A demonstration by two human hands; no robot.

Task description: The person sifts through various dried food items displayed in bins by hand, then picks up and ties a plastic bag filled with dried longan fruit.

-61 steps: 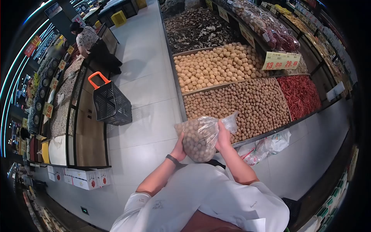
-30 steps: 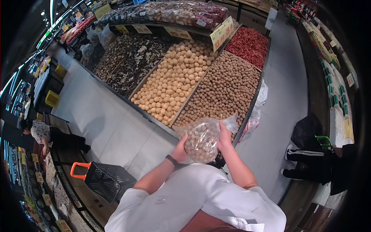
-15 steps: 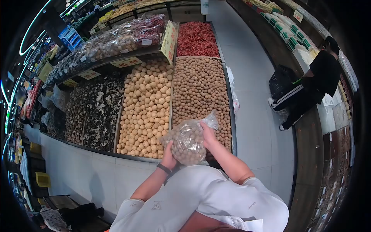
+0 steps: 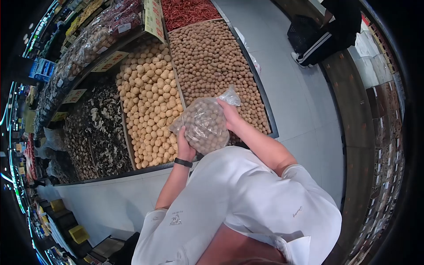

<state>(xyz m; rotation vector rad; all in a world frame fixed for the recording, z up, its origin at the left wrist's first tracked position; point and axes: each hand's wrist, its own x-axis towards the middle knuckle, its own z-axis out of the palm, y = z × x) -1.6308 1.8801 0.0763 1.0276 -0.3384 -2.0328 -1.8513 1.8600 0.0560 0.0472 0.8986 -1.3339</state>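
Note:
A clear plastic bag (image 4: 205,126) full of small round brown nuts or dried fruit, like dried longans, is held close in front of my white shirt. My left hand (image 4: 185,145) supports its lower left side, fingers closed against the plastic. Around the gathered top at the upper right, my right hand (image 4: 229,116) is closed. Behind the bag lies a bin of similar small brown balls (image 4: 212,62). Left of that, a bin holds larger pale walnuts (image 4: 152,97). The bag hides part of both bins.
Dried red chilies (image 4: 187,14) fill the far bin, and dark dried fungus (image 4: 106,119) lies to the left. Above stands a shelf of packaged goods (image 4: 95,39) with price signs (image 4: 110,61). A person in dark clothes (image 4: 324,39) with a black basket (image 4: 302,33) stands across the aisle (image 4: 287,79).
My view has turned and tilted down, so the bins and the person with the basket sit higher and further left. Both hands keep hold of the bag.

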